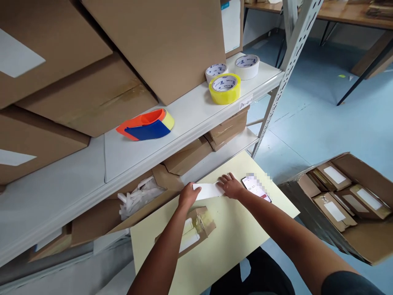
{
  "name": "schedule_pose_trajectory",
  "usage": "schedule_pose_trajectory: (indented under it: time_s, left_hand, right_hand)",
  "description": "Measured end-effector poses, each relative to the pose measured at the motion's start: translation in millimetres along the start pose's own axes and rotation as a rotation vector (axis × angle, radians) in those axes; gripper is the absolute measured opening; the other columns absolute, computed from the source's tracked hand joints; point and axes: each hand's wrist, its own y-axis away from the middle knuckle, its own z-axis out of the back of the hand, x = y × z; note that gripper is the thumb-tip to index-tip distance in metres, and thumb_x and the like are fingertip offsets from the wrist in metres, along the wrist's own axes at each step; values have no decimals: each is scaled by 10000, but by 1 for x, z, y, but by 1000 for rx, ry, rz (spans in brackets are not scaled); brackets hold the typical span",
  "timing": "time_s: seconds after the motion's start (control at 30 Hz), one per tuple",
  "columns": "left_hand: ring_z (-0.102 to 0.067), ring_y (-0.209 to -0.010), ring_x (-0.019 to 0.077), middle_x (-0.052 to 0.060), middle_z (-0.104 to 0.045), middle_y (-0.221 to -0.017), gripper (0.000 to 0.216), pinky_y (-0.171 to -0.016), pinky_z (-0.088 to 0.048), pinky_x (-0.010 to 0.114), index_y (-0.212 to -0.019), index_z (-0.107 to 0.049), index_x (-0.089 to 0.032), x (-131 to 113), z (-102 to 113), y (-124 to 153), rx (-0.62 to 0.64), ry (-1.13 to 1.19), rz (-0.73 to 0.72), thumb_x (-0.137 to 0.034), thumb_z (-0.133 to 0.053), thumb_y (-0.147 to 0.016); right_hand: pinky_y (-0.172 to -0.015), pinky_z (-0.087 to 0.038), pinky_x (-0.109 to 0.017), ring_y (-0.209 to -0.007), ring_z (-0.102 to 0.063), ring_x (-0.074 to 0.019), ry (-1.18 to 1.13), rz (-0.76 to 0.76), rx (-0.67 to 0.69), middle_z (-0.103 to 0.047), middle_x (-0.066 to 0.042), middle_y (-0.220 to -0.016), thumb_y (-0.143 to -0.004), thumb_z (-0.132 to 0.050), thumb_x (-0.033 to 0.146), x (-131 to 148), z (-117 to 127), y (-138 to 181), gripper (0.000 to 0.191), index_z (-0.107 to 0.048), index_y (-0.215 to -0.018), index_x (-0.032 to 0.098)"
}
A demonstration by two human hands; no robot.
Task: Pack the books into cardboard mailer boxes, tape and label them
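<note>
Both my hands hold a white paper strip (208,191) over a pale yellow board (236,237). My left hand (188,195) pinches the strip's left end. My right hand (231,186) presses its right end, fingers curled on it. A small taped cardboard box (196,226) lies on the board just under my left forearm. A phone (257,189) rests on the board to the right of my right hand.
A white metal shelf (190,119) in front carries big cardboard boxes (92,94), an orange-blue tape dispenser (146,125), a yellow tape roll (224,88) and two white rolls (247,66). An open carton of small labelled boxes (344,196) sits on the blue floor at right.
</note>
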Motion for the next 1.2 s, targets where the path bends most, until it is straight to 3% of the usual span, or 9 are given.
schedule_pose_trajectory:
  time_s: [0.13,0.3,0.53,0.77,0.83,0.93,1.03,1.13,1.2]
  left_hand:
    - [-713,-832,170,51,-773,-892,265,-714,-461,223,-1127,-663,-169,6,-2,5,-11,9,26,-310,-566,-925]
    - [-697,-744,185,34,-739,-699,343,-669,-443,240,-826,-686,-202,-3,-5,6,-10,-14,36,-395,-438,-965]
    - [-708,-711,189,42,-775,-758,320,-595,-428,247,-691,-678,-220,-5,-3,7,61,-113,87,-356,-484,-905]
    - [-705,-875,260,114,-774,-971,304,-664,-427,294,-868,-702,-219,9,48,48,-106,-330,105,-337,-438,-961]
    - [-697,-888,252,100,-765,-983,327,-677,-433,298,-925,-694,-223,13,67,74,-278,-395,-40,-352,-402,-998]
    - [-696,-865,207,47,-756,-903,218,-743,-462,288,-916,-693,-230,14,85,122,-600,-466,-480,-262,-488,-985]
    - [-696,-841,170,26,-753,-896,149,-828,-481,285,-924,-684,-220,8,93,170,-793,-459,-858,-121,-573,-932]
    - [-698,-818,167,39,-752,-895,178,-827,-500,301,-942,-671,-198,-1,99,208,-877,-454,-1005,-40,-604,-894]
    - [-701,-814,176,48,-755,-894,188,-805,-506,313,-959,-672,-195,-5,104,227,-910,-465,-1041,-32,-604,-893]
  right_hand:
    - [-1208,-175,-576,-1470,-312,-367,25,-54,-2,-397,-180,-1600,-855,-685,265,-10,3,-7,650,-503,-1476,205]
    - [-1206,-149,-621,-1509,-240,-422,-66,-120,7,-283,-173,-1664,-739,-824,346,-11,6,-19,863,-463,-1517,245]
    - [-1189,-222,-608,-1511,-251,-401,-120,-173,-26,-344,-146,-1643,-866,-712,354,-4,-7,-24,676,-488,-1500,288]
    - [-1215,-187,-596,-1548,-194,-365,-121,-182,8,-291,-127,-1671,-864,-708,321,-3,-5,-20,710,-451,-1525,288]
    - [-1225,-148,-607,-1556,-173,-364,-142,-191,11,-268,-133,-1677,-826,-743,285,2,2,-17,761,-448,-1527,268]
    - [-1233,-123,-613,-1549,-196,-376,-409,-195,-89,-307,-165,-1656,-778,-779,248,21,18,-5,744,-520,-1475,213]
    - [-1149,-379,-540,-1355,-541,-340,-838,-168,-215,-590,-191,-1450,-918,-633,404,52,40,23,476,-641,-1336,176]
    - [-881,-579,-411,-919,-751,-231,-1302,-66,-177,-767,-140,-1085,-1030,-340,570,83,63,65,562,-688,-1202,164]
    - [-782,-586,-352,-758,-739,-185,-1682,10,-146,-774,-106,-970,-973,-496,605,99,76,94,505,-717,-1056,158]
